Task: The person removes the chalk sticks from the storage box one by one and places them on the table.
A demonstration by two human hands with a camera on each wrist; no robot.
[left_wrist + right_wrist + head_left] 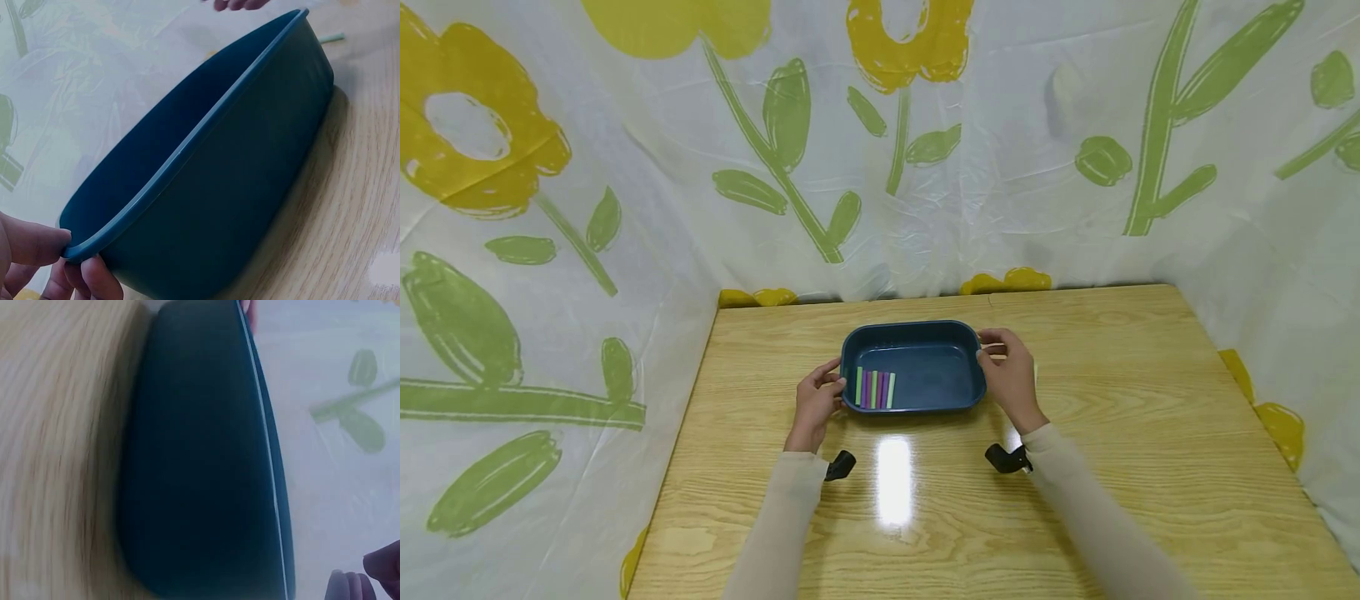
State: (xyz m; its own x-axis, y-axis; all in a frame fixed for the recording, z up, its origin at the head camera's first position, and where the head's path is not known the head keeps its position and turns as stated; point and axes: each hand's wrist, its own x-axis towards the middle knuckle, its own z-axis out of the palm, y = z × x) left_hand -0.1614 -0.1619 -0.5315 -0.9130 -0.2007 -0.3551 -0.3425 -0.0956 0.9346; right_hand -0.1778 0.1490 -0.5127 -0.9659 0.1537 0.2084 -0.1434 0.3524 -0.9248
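Observation:
A dark blue rectangular basin [940, 379] stands on the wooden table. Several thin green, purple and pale sticks [880, 390] lie side by side in its left part. At the left end, my left hand [817, 404] pinches the rim, thumb on top and fingers beneath it, as the left wrist view shows. My right hand [1011, 375] is beside the right end, thumb and fingers parted close to the rim. In the right wrist view, its fingertips [350, 586] appear apart from the basin's wall [200, 450]. The basin hides the sticks in both wrist views.
Outside the basin, a pale green stick [332, 38] lies on the table [1150, 467], mostly hidden by my right hand in the head view. White sheets with printed flowers [910, 167] hang along the back and sides. Black wrist mounts [841, 465] stick out inward from both sleeves.

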